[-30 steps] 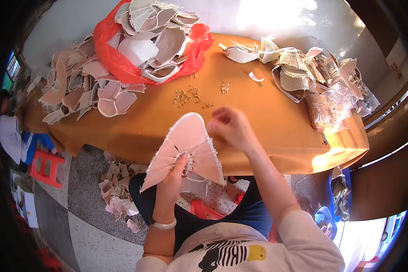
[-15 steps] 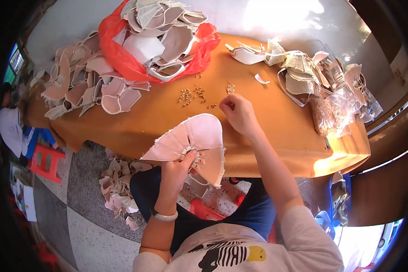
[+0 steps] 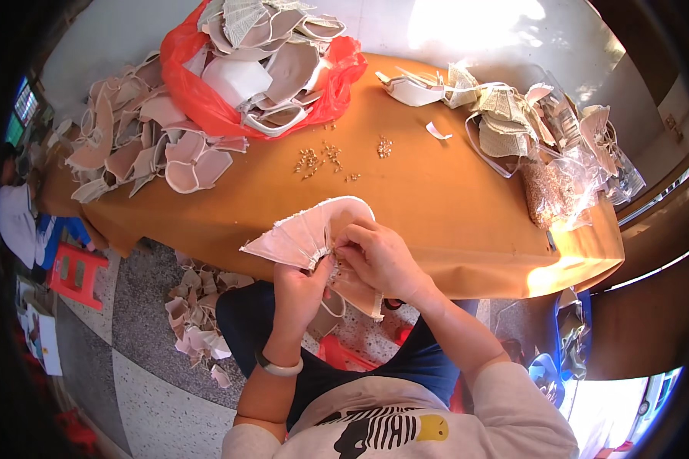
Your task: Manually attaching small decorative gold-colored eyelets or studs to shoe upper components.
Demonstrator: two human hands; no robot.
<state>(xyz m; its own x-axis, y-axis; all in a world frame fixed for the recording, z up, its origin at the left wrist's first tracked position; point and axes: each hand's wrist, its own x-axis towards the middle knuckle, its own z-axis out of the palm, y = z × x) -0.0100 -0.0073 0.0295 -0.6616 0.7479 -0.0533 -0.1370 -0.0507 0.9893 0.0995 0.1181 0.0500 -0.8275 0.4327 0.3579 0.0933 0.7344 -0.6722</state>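
Observation:
My left hand grips a pale pink fabric bra cup by its gathered middle, thumb on top, above my lap. Folds radiate from the gathers toward a frayed outer edge. Against the same gathered part my right hand is pinched, its fingertips close to the left thumb. Whatever sits between the right fingertips is hidden. Beyond the hands, small gold-coloured metal pieces lie scattered on the brown-covered table. A second little cluster of gold-coloured pieces lies to their right.
A red plastic bag full of cups stands at the back, beside a heap of loose cups. More cups and a clear bag of small gold-coloured pieces are at the right. Cups also lie on the floor.
My right hand has come from beside the small gold-coloured pieces on the table back to the cup's gathered middle. The left hand keeps its hold, and the cup has folded more.

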